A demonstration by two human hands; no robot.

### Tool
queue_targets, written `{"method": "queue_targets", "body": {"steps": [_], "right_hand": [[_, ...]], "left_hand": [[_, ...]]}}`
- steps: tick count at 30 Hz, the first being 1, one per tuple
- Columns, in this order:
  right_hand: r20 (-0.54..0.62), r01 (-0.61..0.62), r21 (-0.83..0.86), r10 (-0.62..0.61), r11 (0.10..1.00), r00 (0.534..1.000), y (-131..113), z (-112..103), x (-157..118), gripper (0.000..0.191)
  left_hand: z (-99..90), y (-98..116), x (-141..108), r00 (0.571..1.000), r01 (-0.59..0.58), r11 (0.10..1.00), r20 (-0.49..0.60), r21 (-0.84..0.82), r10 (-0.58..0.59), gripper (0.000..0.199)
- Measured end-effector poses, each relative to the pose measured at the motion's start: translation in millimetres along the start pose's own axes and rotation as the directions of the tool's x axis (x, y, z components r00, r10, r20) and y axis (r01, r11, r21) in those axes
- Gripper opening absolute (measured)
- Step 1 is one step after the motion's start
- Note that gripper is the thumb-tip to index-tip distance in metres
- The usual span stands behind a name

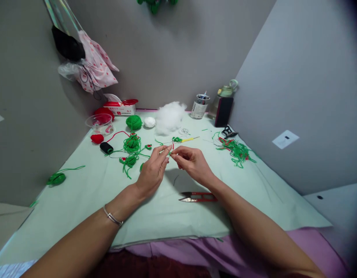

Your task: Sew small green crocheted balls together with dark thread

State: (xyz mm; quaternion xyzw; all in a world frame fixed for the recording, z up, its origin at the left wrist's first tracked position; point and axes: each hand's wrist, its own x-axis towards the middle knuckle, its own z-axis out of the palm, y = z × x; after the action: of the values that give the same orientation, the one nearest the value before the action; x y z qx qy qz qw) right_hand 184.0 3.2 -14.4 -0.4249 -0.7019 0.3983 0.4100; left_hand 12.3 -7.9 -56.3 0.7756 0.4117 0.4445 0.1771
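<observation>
My left hand (153, 170) is closed, pinching a small piece of yarn work (170, 153) with green, white and red strands. My right hand (192, 160) meets it from the other side, thumb and forefinger pinched at the same piece. Fingers cover most of it, so its shape is hidden. Just beyond the fingertips lies a yellow-handled crochet hook (190, 139) beside a bit of green yarn (177, 139). Red-handled thread snips (198, 197) rest on the table under my right forearm. A short dark thread (176, 180) lies between my wrists.
Left of my hands are tangled green yarn (132, 143), a green ball (134, 122), a black thread spool (106, 148) and a plastic tub (100, 125). White stuffing (170, 117) sits behind. To the right are yarn scraps (239, 152), a phone (224, 112) and a pen can (200, 107).
</observation>
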Motion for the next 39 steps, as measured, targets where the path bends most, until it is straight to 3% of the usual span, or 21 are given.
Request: {"method": "queue_targets", "body": {"steps": [6,19,23,27,39], "right_hand": [[0.018,-0.004,0.019,0.004,1.0,1.0,-0.7,-2.3,1.7,0.023],[0.059,-0.035,0.078,0.031,0.996,0.998,-1.3,-4.8,4.0,0.024],[0.032,-0.044,0.109,0.041,0.993,0.999,0.3,-5.6,5.4,0.025],[0.085,-0.049,0.12,0.039,0.992,0.996,2.3,-5.8,5.6,0.026],[0.016,-0.025,0.102,0.023,0.994,1.0,-3.7,-3.7,0.9,0.025]], "left_hand": [[-1.1,2.7,0.7,1.0,0.001,0.996,-0.01,0.084,0.0,0.041],[-3.2,1.4,1.4,0.999,0.026,0.997,0.024,0.075,-0.028,0.043],[-3.0,0.4,1.3,0.999,0.034,0.998,0.025,0.049,-0.036,0.044],[-2.1,-1.4,0.7,0.999,0.034,0.999,0.025,0.023,-0.035,0.044],[-8.1,-2.6,3.7,1.0,0.006,0.993,-0.021,-0.114,-0.009,0.035]]}}
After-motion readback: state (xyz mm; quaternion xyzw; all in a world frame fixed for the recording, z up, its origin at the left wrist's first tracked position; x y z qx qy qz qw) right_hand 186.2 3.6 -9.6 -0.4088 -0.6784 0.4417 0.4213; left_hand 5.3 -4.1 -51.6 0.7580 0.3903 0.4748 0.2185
